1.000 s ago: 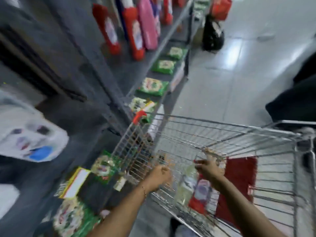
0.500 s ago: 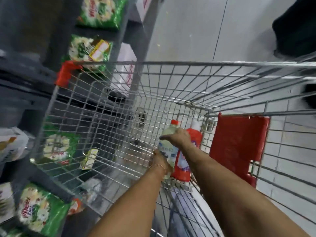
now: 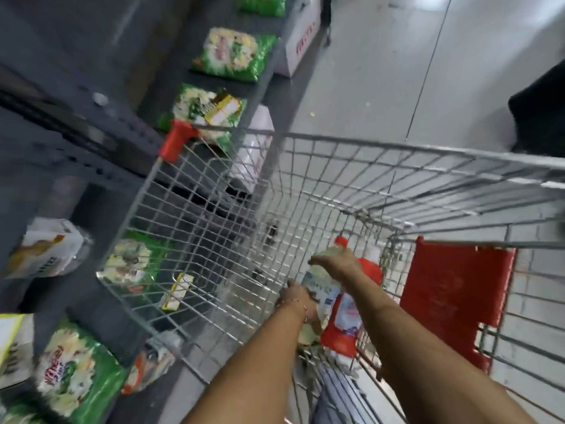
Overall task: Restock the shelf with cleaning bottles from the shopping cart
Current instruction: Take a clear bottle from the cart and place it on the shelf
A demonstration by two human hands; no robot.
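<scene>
fingers (image 3: 318,261) of our right hand (image 3: 337,264) are curled over the shoulder of a clear plastic bottle of pale liquid with a red cap (image 3: 321,283), gripping it from above. our left hand (image 3: 298,299) is wrapped around the same bottle lower down, at its base, though blur makes it hard to tell how firmly those fingers close. we hold the bottle inside the silver wire shopping cart (image 3: 367,142), near its rear corner, touching a red plastic bottle with a white cap and purple label (image 3: 347,316) that stands just beside it. a red fold-down plastic child seat flap (image 3: 452,286) sits to the right. green packets (image 3: 232,53) lie on the dark grey metal shelf (image 3: 61,123) to the cart's left.
</scene>
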